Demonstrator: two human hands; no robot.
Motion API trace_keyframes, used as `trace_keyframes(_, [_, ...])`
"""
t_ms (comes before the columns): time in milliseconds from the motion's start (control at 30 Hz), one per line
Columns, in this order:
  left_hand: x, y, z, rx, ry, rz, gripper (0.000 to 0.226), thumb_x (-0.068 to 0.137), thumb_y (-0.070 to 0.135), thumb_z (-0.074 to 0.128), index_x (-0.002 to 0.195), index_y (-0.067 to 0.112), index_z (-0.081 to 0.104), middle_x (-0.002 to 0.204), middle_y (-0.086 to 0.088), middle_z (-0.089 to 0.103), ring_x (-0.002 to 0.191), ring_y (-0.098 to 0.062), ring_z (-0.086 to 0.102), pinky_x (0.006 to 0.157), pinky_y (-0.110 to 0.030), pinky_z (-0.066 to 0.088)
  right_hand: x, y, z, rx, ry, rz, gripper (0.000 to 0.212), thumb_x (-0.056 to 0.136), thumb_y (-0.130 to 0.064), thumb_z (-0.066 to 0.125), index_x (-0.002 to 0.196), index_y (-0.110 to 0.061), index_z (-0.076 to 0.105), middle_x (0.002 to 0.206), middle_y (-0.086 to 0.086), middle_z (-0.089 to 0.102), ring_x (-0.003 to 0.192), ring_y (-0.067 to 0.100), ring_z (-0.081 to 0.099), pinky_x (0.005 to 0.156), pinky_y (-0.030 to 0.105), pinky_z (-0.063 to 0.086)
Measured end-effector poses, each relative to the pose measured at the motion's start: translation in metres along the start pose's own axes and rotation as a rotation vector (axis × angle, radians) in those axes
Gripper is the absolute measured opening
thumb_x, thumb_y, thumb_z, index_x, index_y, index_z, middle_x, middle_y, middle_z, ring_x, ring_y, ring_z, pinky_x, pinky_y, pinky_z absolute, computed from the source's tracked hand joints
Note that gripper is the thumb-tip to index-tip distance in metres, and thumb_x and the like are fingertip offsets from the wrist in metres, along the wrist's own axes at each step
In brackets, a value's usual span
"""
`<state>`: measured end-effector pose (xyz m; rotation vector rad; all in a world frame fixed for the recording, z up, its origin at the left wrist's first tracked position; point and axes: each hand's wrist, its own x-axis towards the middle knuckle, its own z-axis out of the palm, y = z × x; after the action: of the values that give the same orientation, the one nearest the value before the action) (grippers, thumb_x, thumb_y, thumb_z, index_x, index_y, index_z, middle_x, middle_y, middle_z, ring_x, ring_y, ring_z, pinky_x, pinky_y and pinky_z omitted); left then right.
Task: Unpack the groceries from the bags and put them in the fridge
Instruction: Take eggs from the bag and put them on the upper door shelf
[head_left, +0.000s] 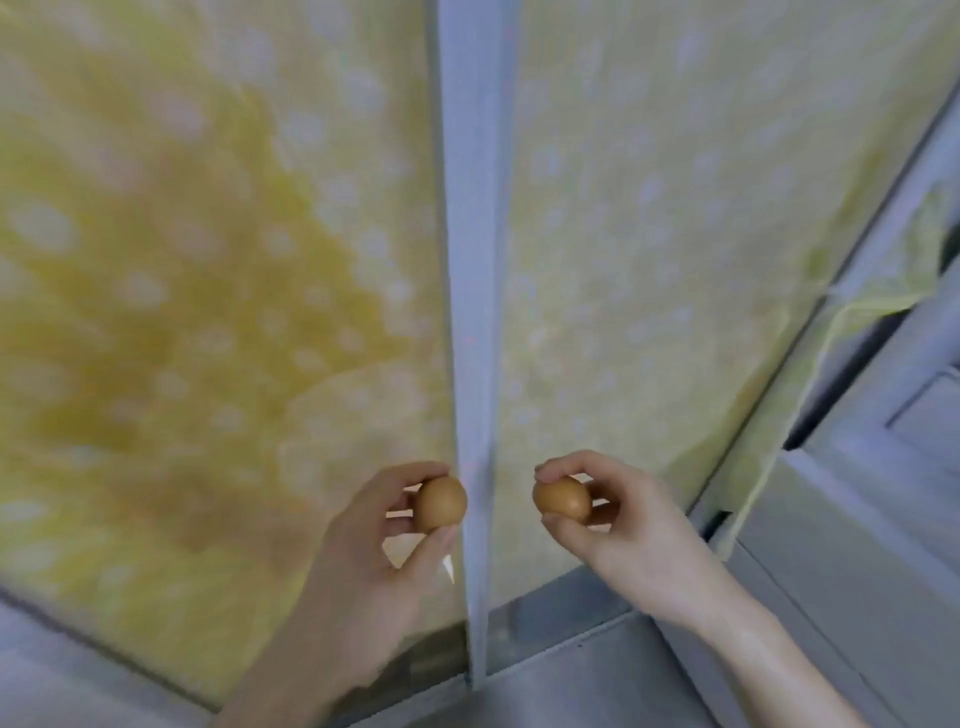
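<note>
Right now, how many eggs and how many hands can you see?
Eggs: 2, left egg and right egg
Hands: 2, left hand and right hand, each holding one egg
Total: 4

Both hands are raised side by side — the left hand (387, 525) and right hand (613, 519) each pinch an egg in curled fingertips.

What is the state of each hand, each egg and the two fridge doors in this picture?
left hand: holds the left egg between its fingers and thumb.
right hand: holds the right egg the same way.
left egg: brown, whole, held up in front of the doors.
right egg: brown, whole, held up.
fridge doors: both closed, each covered with a yellow patterned cloth.
</note>
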<state>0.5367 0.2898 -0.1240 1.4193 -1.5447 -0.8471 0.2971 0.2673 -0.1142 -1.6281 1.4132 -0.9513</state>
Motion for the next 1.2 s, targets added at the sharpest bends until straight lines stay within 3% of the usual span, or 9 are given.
trace_keyframes(100, [0.043, 0.015, 0.036, -0.041, -0.215, 0.103, 0.054, 0.084, 0.010, 0.080, 0.112, 0.053, 0.064, 0.110, 0.027, 0.067, 0.094, -0.005, 0.072, 0.078, -0.007, 0.048, -0.004, 0.002, -0.036, -0.063, 0.202, 0.036, 0.028, 0.085, -0.010, 0.075, 0.099, -0.034, 0.072, 0.108, -0.022, 0.072, 0.087, 0.008, 0.068, 0.075, 0.016, 0.055])
trace_keyframes(333, [0.109, 0.068, 0.108, -0.166, -0.567, 0.332, 0.053, 0.082, 0.007, 0.081, 0.113, 0.047, 0.066, 0.110, 0.015, 0.071, 0.093, -0.011, 0.073, 0.083, -0.013, 0.052, -0.049, -0.010, -0.097, -0.195, 0.615, 0.176, 0.027, 0.084, -0.014, 0.076, 0.101, -0.034, 0.072, 0.098, -0.015, 0.073, 0.086, 0.010, 0.068, 0.077, 0.020, 0.056])
trace_keyframes(500, [0.115, 0.110, 0.164, -0.286, -0.806, 0.438, 0.046, 0.085, 0.008, 0.079, 0.116, 0.041, 0.066, 0.109, 0.012, 0.073, 0.096, -0.013, 0.073, 0.082, -0.015, 0.054, -0.101, -0.020, -0.125, -0.249, 0.849, 0.267, 0.028, 0.084, -0.012, 0.077, 0.100, -0.035, 0.072, 0.100, -0.020, 0.072, 0.084, 0.008, 0.068, 0.072, 0.011, 0.052])
trace_keyframes(633, [0.113, 0.146, 0.207, -0.358, -0.887, 0.523, 0.047, 0.086, 0.008, 0.079, 0.112, 0.044, 0.066, 0.106, 0.010, 0.074, 0.093, -0.013, 0.073, 0.086, -0.022, 0.056, -0.135, -0.027, -0.147, -0.271, 1.000, 0.295, 0.030, 0.084, -0.010, 0.078, 0.102, -0.033, 0.071, 0.109, -0.019, 0.071, 0.088, 0.010, 0.069, 0.077, 0.020, 0.057])
trace_keyframes(767, [0.106, 0.181, 0.244, -0.435, -0.948, 0.575, 0.047, 0.086, 0.008, 0.078, 0.111, 0.045, 0.066, 0.108, 0.013, 0.073, 0.097, -0.013, 0.072, 0.089, -0.030, 0.054, -0.156, -0.036, -0.175, -0.349, 1.050, 0.259, 0.032, 0.084, -0.008, 0.079, 0.102, -0.033, 0.070, 0.110, -0.013, 0.069, 0.092, 0.013, 0.069, 0.079, 0.025, 0.058])
trace_keyframes(1033, [0.095, 0.248, 0.312, -0.519, -1.024, 0.745, 0.048, 0.085, 0.009, 0.078, 0.113, 0.047, 0.065, 0.115, 0.011, 0.069, 0.106, -0.015, 0.069, 0.089, -0.016, 0.053, -0.187, -0.049, -0.238, -0.472, 1.156, 0.200, 0.030, 0.084, -0.008, 0.079, 0.102, -0.031, 0.071, 0.108, -0.011, 0.070, 0.092, 0.014, 0.071, 0.077, 0.018, 0.056])
trace_keyframes(1200, [0.076, 0.304, 0.343, -0.630, -1.083, 0.890, 0.045, 0.083, 0.015, 0.078, 0.115, 0.044, 0.064, 0.117, 0.010, 0.070, 0.107, -0.012, 0.069, 0.094, -0.024, 0.055, -0.214, -0.071, -0.258, -0.550, 1.214, 0.221, 0.029, 0.086, -0.008, 0.076, 0.102, -0.032, 0.071, 0.110, -0.010, 0.071, 0.080, 0.017, 0.073, 0.065, 0.027, 0.058])
